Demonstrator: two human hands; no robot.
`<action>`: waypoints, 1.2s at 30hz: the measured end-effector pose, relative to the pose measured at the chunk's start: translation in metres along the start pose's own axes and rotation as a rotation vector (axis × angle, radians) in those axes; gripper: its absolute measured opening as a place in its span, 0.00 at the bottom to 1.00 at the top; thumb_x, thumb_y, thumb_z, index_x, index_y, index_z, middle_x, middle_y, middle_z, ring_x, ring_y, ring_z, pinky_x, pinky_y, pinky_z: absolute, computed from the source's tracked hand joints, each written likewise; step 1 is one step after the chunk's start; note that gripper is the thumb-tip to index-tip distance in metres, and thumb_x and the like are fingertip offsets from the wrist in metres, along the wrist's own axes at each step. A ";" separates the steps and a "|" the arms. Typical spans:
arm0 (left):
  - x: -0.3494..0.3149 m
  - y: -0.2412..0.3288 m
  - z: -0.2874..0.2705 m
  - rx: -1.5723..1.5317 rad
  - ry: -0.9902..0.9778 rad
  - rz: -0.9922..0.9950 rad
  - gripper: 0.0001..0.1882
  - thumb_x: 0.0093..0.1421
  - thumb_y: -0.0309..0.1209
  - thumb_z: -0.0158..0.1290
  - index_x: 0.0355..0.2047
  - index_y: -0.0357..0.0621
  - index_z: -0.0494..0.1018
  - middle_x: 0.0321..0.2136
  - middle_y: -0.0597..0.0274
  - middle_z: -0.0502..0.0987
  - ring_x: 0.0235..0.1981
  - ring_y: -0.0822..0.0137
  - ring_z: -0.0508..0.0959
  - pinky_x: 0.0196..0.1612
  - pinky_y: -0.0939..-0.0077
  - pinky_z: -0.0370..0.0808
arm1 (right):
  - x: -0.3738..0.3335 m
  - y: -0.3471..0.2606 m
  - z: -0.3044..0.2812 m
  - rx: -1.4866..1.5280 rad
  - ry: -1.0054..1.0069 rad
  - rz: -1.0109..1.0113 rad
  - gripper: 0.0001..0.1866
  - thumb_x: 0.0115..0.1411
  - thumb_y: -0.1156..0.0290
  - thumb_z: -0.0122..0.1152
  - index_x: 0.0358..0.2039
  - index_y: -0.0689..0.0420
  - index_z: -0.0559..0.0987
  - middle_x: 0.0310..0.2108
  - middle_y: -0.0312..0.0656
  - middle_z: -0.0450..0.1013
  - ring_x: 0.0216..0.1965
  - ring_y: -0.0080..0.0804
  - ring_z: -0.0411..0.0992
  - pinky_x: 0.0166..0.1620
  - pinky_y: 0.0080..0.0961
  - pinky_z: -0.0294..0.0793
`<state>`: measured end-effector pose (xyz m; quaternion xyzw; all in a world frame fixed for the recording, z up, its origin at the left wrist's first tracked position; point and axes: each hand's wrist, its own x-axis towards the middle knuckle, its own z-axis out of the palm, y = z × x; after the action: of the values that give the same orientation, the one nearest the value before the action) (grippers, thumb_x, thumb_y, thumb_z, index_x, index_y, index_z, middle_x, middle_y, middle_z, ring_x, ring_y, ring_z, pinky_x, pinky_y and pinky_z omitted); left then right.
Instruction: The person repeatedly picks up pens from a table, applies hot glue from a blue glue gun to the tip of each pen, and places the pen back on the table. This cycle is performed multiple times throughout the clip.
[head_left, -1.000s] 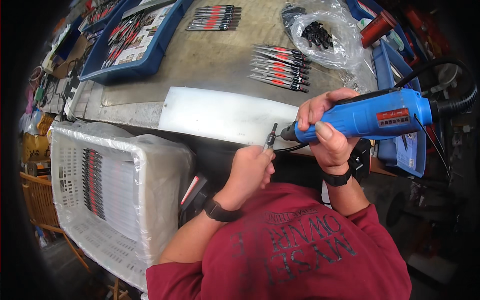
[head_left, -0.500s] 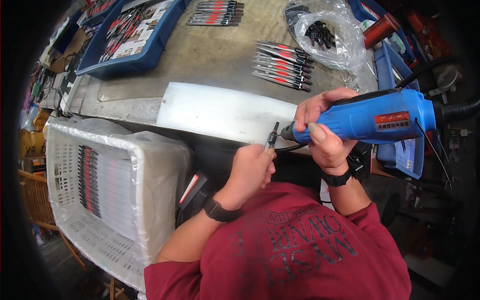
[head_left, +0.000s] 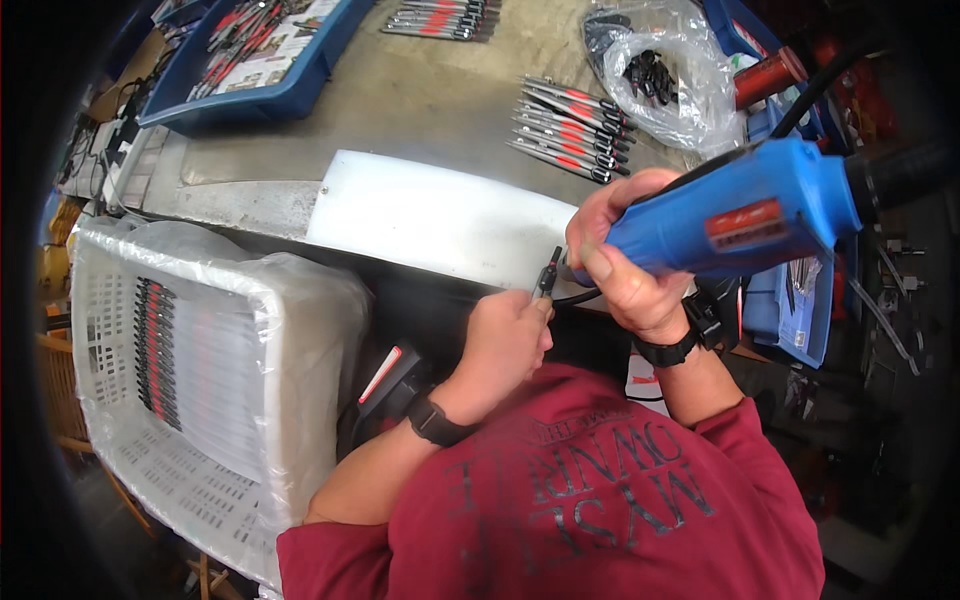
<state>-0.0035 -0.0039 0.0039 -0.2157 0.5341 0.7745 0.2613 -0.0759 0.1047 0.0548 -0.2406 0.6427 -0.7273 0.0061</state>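
My left hand (head_left: 508, 340) is closed round a slim pen-shaped tool (head_left: 547, 277), its black end pointing up and away from me. My right hand (head_left: 625, 275) wraps round the front of a blue power screwdriver (head_left: 735, 215). The screwdriver's nose comes from the right against the side of the black end; whether its bit touches is partly hidden by my fingers. Both hands are at the table's near edge, by a white board (head_left: 430, 215). Beyond the right hand lies a row of grey, red and black pen-shaped tools (head_left: 570, 125).
A clear plastic bag (head_left: 700, 115) holds small black parts (head_left: 650, 78) at the back right. A blue tray (head_left: 300, 95) with more pen-shaped tools stands back left. To my left is a plastic-lined white basket (head_left: 265, 330) with packed tools. A black cable (head_left: 830, 85) passes behind the screwdriver.
The screwdriver has tilted, its rear end swinging a little, and its nose sits closer against the black end. My left hand keeps its grip. The whole view has shifted slightly.
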 end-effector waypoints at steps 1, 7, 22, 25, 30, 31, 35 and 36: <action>0.000 0.000 0.000 -0.006 -0.005 0.007 0.11 0.61 0.31 0.44 0.23 0.38 0.68 0.13 0.66 0.68 0.09 0.79 0.62 0.09 0.85 0.58 | -0.002 0.001 0.001 0.018 0.016 -0.016 0.26 0.45 0.77 0.61 0.43 0.55 0.60 0.24 0.38 0.63 0.23 0.27 0.65 0.27 0.23 0.66; -0.001 -0.002 -0.001 0.006 -0.010 0.039 0.11 0.61 0.31 0.44 0.23 0.38 0.68 0.12 0.66 0.67 0.08 0.79 0.62 0.09 0.85 0.58 | -0.011 -0.001 -0.018 -0.108 -0.117 -0.075 0.26 0.48 0.79 0.57 0.48 0.65 0.61 0.35 0.39 0.65 0.37 0.24 0.65 0.41 0.22 0.66; 0.001 -0.004 -0.001 0.060 0.005 0.043 0.11 0.60 0.30 0.44 0.24 0.36 0.69 0.13 0.65 0.68 0.10 0.78 0.64 0.10 0.84 0.60 | -0.007 -0.001 -0.011 0.139 0.002 -0.095 0.25 0.46 0.80 0.58 0.47 0.62 0.63 0.29 0.36 0.67 0.30 0.22 0.67 0.36 0.19 0.67; 0.001 -0.004 -0.002 0.073 0.005 0.043 0.12 0.60 0.31 0.44 0.24 0.36 0.69 0.14 0.65 0.69 0.10 0.78 0.65 0.11 0.83 0.62 | -0.006 -0.002 -0.010 0.161 -0.033 -0.101 0.26 0.47 0.81 0.58 0.48 0.63 0.62 0.29 0.36 0.67 0.31 0.22 0.67 0.37 0.19 0.66; 0.001 -0.003 -0.002 0.079 0.007 0.026 0.12 0.60 0.31 0.44 0.24 0.35 0.70 0.14 0.65 0.69 0.11 0.77 0.67 0.12 0.82 0.64 | -0.005 -0.002 -0.004 0.059 0.051 -0.068 0.26 0.44 0.76 0.62 0.43 0.55 0.63 0.24 0.39 0.63 0.23 0.29 0.65 0.29 0.26 0.67; 0.000 -0.003 -0.002 0.068 0.005 0.030 0.12 0.60 0.31 0.44 0.24 0.35 0.70 0.14 0.65 0.69 0.11 0.77 0.66 0.12 0.82 0.63 | -0.004 -0.002 -0.003 0.036 0.044 -0.069 0.26 0.44 0.76 0.62 0.43 0.55 0.63 0.24 0.39 0.63 0.23 0.29 0.65 0.29 0.26 0.66; 0.000 -0.003 -0.001 0.017 0.006 0.022 0.12 0.60 0.31 0.44 0.23 0.36 0.69 0.14 0.65 0.69 0.11 0.77 0.66 0.12 0.82 0.62 | 0.000 -0.002 0.001 -0.031 -0.007 -0.056 0.24 0.45 0.78 0.61 0.43 0.57 0.62 0.24 0.39 0.64 0.23 0.27 0.65 0.28 0.23 0.66; 0.000 -0.003 -0.001 0.022 0.009 0.017 0.12 0.60 0.31 0.44 0.23 0.36 0.69 0.13 0.65 0.69 0.10 0.77 0.66 0.12 0.82 0.62 | 0.002 -0.001 0.002 -0.056 -0.012 -0.045 0.24 0.45 0.78 0.60 0.43 0.57 0.62 0.24 0.39 0.64 0.23 0.26 0.65 0.27 0.22 0.66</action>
<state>-0.0011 -0.0040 0.0015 -0.2117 0.5457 0.7699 0.2545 -0.0770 0.1028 0.0569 -0.2593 0.6574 -0.7074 -0.0132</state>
